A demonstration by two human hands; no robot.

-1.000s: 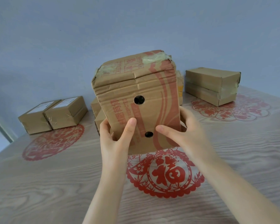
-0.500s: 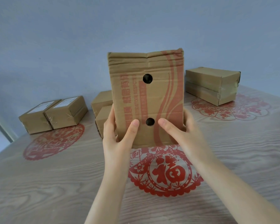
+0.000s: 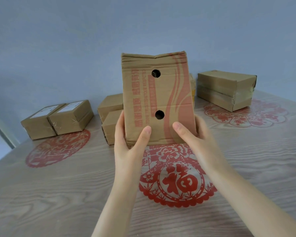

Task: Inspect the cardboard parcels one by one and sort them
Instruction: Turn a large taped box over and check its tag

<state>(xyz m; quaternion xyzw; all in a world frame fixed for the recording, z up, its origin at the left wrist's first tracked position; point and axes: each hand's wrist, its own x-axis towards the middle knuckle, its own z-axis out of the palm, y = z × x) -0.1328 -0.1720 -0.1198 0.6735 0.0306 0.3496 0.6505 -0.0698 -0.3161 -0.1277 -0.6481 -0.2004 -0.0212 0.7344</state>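
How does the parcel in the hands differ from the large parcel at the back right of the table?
The held parcel is upright, gripped by the left hand and right hand; the back-right parcel lies flat on the table. The held parcel has red print and two round holes; the back-right parcel is plain, with clear tape around it. Both are brown cardboard.

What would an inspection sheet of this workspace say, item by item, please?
Surface: wood-grain table with red paper-cut designs.
Job's things: printed parcel with two round holes, held upright; two labelled parcels at left; two plain parcels behind it; taped parcel at right.
Clutter: nothing seen.
Grippers: left hand and right hand grip the printed parcel's lower sides, thumbs on its front.
Cables: nothing seen.
Surroundings: plain blue-grey wall.
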